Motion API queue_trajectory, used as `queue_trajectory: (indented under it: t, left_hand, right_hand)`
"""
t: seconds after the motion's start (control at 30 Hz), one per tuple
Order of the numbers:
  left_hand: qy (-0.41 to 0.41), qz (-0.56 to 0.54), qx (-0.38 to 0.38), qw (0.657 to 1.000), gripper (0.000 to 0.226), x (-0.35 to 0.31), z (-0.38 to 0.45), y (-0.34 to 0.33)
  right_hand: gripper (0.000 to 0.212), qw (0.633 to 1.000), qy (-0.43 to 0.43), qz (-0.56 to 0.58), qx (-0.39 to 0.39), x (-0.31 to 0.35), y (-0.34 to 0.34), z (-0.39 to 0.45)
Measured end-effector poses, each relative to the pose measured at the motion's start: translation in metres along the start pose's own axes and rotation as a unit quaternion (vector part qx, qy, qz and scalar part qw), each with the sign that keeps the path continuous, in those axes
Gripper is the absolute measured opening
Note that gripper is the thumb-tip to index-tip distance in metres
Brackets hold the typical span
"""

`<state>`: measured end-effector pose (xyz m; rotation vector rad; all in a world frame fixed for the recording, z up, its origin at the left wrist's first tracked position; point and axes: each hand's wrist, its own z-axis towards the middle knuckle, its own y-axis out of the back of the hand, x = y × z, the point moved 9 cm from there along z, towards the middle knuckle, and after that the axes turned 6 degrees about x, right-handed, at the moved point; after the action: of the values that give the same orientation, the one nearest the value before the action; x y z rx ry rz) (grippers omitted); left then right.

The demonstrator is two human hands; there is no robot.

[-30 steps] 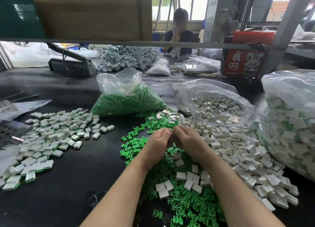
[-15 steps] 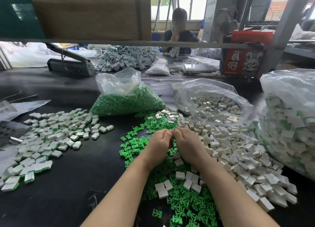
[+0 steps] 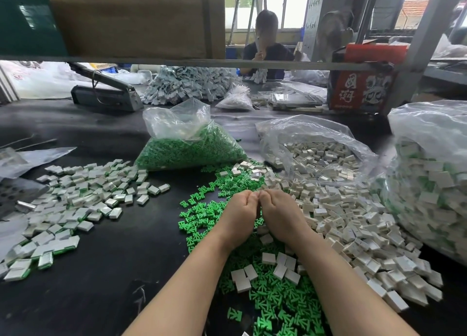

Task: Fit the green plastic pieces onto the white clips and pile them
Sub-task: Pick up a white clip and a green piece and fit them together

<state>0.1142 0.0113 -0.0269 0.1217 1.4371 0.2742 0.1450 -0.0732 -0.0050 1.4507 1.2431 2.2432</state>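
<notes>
Your left hand (image 3: 238,215) and right hand (image 3: 279,215) have barely moved over the last second: both stay curled, knuckles touching at frame centre, so you're likely still pressing one piece home. What they pinch is hidden, so I cannot tell what either grips. Loose green pieces (image 3: 273,305) lie beneath your wrists, white clips (image 3: 353,224) to the right, far too many to count. The fitted pile (image 3: 75,204) sits at left. Farther back are three bags (image 3: 187,146).

Left hand (image 3: 238,215), right hand (image 3: 279,215) curled together over green pieces (image 3: 273,308), white clips (image 3: 353,234).
</notes>
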Motion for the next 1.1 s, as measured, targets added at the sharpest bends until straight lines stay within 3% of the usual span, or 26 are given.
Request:
queue_trajectory:
  t: [0.27,0.57,0.77,1.1]
  left_hand:
    - [-0.008,0.037,-0.035,0.999,0.033,-0.004,0.0,0.003]
    - [-0.011,0.043,-0.017,0.999,0.033,-0.005,-0.001,0.002]
    - [-0.001,-0.069,0.025,0.997,0.029,-0.002,-0.002,0.004]
    - [-0.017,-0.083,0.038,0.996,0.03,-0.01,-0.006,0.003]
  right_hand:
    - [0.04,1.0,-0.007,-0.013,-0.001,0.001,0.0,0.0]
    - [0.039,1.0,-0.004,-0.006,-0.008,-0.002,0.001,-0.001]
    - [0.038,0.985,0.007,0.171,-0.008,-0.002,0.006,0.001]
    - [0.039,0.971,0.018,0.236,-0.038,-0.003,0.01,0.0]
